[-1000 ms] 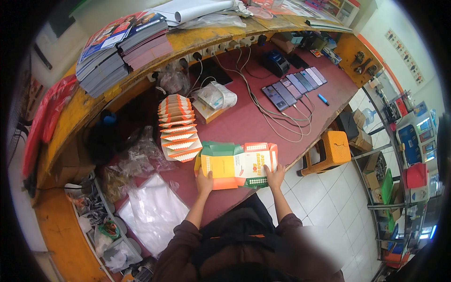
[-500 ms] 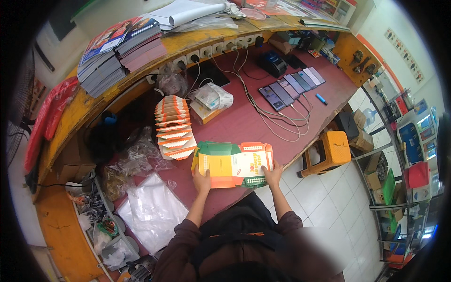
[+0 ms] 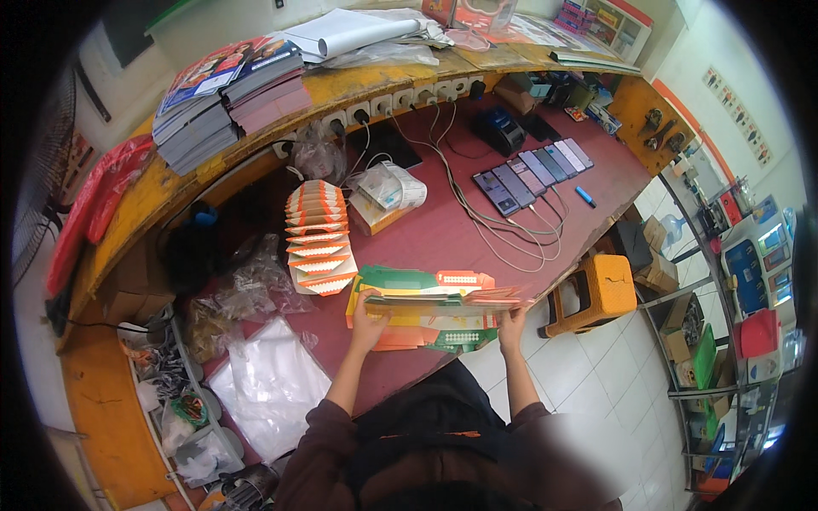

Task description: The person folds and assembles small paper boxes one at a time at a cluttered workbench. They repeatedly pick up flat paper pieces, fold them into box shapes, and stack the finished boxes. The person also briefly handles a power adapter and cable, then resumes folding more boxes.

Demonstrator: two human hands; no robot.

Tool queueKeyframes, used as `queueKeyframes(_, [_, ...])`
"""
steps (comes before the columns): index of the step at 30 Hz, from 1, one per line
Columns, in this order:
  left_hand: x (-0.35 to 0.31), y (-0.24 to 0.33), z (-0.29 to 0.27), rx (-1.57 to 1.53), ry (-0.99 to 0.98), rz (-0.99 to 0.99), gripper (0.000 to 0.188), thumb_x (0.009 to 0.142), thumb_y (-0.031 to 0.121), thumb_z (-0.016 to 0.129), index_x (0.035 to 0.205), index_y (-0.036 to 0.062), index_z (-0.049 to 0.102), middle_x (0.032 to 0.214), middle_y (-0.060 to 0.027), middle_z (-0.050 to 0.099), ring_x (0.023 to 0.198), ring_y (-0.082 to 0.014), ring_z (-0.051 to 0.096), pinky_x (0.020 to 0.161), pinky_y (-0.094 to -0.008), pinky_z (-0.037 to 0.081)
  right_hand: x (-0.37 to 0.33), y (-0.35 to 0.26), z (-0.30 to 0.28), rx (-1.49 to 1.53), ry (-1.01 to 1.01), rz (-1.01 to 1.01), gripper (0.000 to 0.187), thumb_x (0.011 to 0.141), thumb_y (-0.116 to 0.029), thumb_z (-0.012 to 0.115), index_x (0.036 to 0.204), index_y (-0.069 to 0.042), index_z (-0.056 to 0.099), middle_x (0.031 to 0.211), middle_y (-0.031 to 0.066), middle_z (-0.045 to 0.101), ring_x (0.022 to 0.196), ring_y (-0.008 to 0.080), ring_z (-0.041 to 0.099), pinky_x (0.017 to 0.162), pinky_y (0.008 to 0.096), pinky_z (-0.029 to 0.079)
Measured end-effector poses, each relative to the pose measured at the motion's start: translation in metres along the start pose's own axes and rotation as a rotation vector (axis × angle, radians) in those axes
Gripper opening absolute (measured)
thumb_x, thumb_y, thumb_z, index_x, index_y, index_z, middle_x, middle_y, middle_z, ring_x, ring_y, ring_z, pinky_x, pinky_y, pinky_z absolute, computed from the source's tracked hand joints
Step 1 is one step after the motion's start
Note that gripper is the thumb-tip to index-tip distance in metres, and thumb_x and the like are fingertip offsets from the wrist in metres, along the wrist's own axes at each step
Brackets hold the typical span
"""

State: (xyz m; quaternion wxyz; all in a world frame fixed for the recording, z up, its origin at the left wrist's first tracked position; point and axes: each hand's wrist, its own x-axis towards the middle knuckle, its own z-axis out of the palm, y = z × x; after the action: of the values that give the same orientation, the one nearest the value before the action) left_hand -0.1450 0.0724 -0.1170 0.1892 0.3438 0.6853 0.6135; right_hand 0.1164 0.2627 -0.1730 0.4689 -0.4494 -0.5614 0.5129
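Left hand (image 3: 370, 322) pinches one end, right hand (image 3: 510, 326) the other, of tilted carton sheets (image 3: 417, 300), uncountable edge-on, above flat carton (image 3: 464, 338) on one table (image 3: 426, 230)! From there: one orange-edged stack (image 3: 319, 241) at ten o'clock, one marker (image 3: 585, 197) at two, one stool (image 3: 607, 285) at three.

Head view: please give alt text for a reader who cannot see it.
A person's left hand and right hand hold a tilted card over printed cartons on a red table. An orange-white stack is at left; phones lie farther right.
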Motion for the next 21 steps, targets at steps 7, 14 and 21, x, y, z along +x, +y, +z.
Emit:
queueKeyframes(7, [-0.011,-0.027,0.000,-0.154,-0.029,-0.163,0.029,0.075,0.003,0.069,0.098,0.0024,0.051,0.091,-0.0066,0.055,0.092,-0.0158,0.054,0.085,-0.0275,0.042,0.025,-0.092,-0.023,-0.388,-0.030,-0.322,0.050,0.072,-0.002,0.057,0.120,-0.001,0.043,0.113,0.0144,0.049,0.110,0.0273,0.048,0.097,0.0370,0.036])
queueKeyframes(14, [-0.013,-0.043,0.000,-0.125,-0.103,-0.065,0.023,0.075,0.004,0.069,0.092,0.0033,0.052,0.089,-0.0051,0.055,0.089,-0.0138,0.053,0.080,-0.0262,0.042,-0.029,-0.192,0.121,-0.752,-0.970,-0.863,0.045,0.073,-0.020,0.067,0.111,-0.003,0.052,0.105,0.0145,0.054,0.104,0.0283,0.054,0.086,0.0420,0.046])
queueKeyframes(21, [0.002,0.001,-0.001,0.158,0.100,0.338,0.022,0.078,0.017,0.065,0.091,0.0037,0.053,0.084,-0.0104,0.055,0.083,-0.0242,0.055,0.081,-0.0332,0.042,-0.024,-0.160,0.153,-1.283,-1.033,-0.965,0.015,0.080,-0.020,0.058,0.083,-0.006,0.054,0.086,0.0076,0.057,0.078,0.0229,0.062,0.055,0.0342,0.051])
